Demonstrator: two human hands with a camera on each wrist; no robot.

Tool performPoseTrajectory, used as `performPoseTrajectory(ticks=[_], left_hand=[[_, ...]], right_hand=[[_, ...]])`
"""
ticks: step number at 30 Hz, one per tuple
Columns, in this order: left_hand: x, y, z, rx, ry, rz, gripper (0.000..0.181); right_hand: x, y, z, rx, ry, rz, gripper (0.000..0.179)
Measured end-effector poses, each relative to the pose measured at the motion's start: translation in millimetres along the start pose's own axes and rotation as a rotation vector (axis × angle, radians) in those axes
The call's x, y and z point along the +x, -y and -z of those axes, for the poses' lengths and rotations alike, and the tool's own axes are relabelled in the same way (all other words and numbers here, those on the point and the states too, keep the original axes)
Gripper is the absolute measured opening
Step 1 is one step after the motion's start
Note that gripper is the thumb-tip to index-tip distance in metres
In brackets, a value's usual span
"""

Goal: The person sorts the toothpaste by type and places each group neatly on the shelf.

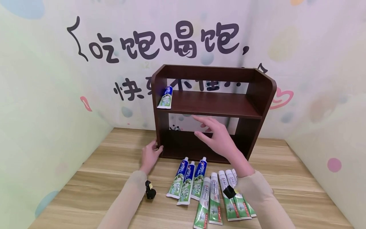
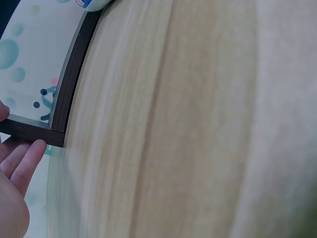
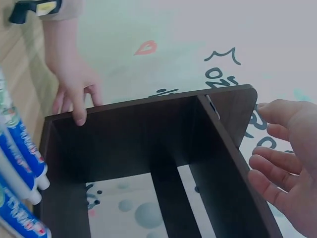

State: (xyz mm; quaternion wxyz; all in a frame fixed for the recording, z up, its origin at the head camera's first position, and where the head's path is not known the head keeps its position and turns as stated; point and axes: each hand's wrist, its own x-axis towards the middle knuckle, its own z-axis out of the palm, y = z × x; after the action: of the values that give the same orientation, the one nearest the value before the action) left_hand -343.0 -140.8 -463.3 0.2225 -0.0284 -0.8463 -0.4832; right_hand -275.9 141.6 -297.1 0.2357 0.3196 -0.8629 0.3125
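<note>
From my remote post I have the left hand (image 1: 150, 156) gripping the left side panel (image 1: 164, 127) of the brown shelf (image 1: 213, 111), low down by the table (image 1: 114, 165); its thumb is on the inner face and its fingers are on the outer one. My right hand (image 1: 215, 136) is free, raised before the shelf with thumb and fingers apart and grasping nothing. In the right wrist view its fingers are just beside the shelf's edge; whether they touch it I cannot tell.

One blue-and-green tube (image 1: 166, 99) lies on the upper tier (image 1: 211, 101) at the left end, beside the side panel, with its flat end at the front edge and its blue end toward the back. Three more blue tubes (image 1: 187, 184) lie on the table in front of the shelf, caps toward it. To their right I see white-and-green tubes (image 1: 215, 198), the rightmost partly hidden by my right sleeve (image 1: 263, 200).

Behind the shelf hangs a pale wall (image 1: 43, 95) with large dark lettering (image 1: 185, 39).
</note>
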Motion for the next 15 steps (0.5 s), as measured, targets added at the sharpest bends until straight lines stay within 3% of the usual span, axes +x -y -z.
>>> performPoseTrajectory(ticks=[15], left_hand=[[-0.6, -0.9, 1.0, 0.031, -0.002, 0.000, 0.050]], right_hand=[[-65.9, -33, 7, -0.079, -0.055, -0.047, 0.058]])
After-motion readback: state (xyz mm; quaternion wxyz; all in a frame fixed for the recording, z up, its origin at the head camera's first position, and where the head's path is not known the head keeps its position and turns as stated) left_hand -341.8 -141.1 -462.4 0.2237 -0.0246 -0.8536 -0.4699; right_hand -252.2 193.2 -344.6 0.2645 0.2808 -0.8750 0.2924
